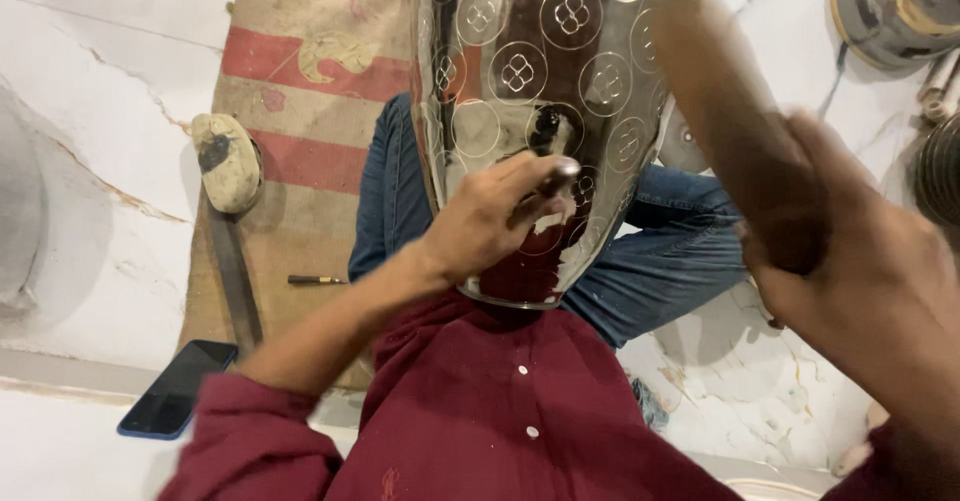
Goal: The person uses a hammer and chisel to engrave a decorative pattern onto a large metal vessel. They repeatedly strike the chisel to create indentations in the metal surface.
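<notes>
Against the lap, the left hand fingers pinch a small chisel on the engraved metal vessel; the right hand grips a blurred wooden mallet. Strikes should land squarely, with the chisel steady. Farther off, a phone lies on the floor.

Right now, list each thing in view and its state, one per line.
Metal vessel: shiny, engraved with circles, propped on the lap.
Left hand: fingers closed on a small metal tool against the vessel.
Right hand: gripping a wooden mallet, raised, blurred.
Phone: screen dark, flat on the floor.
</notes>
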`<state>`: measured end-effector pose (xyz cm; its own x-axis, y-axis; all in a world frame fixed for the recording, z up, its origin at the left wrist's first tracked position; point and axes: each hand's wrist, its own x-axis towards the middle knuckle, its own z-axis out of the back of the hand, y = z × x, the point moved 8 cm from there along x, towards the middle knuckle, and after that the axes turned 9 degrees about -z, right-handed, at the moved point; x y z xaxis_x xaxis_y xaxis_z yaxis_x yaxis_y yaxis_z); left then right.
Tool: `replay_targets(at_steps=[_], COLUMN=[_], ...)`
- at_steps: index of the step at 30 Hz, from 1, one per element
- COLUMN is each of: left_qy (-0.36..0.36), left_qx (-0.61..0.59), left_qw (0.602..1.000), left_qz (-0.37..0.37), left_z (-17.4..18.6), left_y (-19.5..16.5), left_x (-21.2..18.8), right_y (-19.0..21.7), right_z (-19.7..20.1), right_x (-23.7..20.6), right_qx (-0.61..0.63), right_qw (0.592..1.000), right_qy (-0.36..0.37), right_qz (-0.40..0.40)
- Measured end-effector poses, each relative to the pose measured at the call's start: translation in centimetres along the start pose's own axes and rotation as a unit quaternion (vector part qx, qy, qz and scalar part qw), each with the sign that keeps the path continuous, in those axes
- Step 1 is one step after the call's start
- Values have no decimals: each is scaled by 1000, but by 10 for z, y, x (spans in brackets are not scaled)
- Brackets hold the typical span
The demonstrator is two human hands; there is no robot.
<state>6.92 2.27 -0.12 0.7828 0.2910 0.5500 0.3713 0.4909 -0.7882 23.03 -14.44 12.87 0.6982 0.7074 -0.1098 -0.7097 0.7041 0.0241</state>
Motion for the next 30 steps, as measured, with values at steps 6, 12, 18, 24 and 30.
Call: replay_targets(at_steps=[6, 12, 18, 24, 30], left_qy=[-168, -262, -299, -326, -350], left_qx=[25, 74, 20, 31, -10], left_qw=[982, 958, 948, 940, 931], left_qz=[79, 88, 107, 97, 102], left_z=[-3, -10, -12, -13, -18], left_y=[3, -6, 0, 2, 13], left_x=[-36, -57, -62, -64, -72], right_y=[83, 116, 102, 76, 109], right_z=[27, 32, 13, -16, 6], right_x=[3, -10, -10, 9, -8], right_qx=[-249, -374, -446, -485, -438], right_qw=[955, 886, 853, 847, 821], right_qy=[35, -9, 41, 66, -161], right_qz=[160, 273, 269, 206, 329])
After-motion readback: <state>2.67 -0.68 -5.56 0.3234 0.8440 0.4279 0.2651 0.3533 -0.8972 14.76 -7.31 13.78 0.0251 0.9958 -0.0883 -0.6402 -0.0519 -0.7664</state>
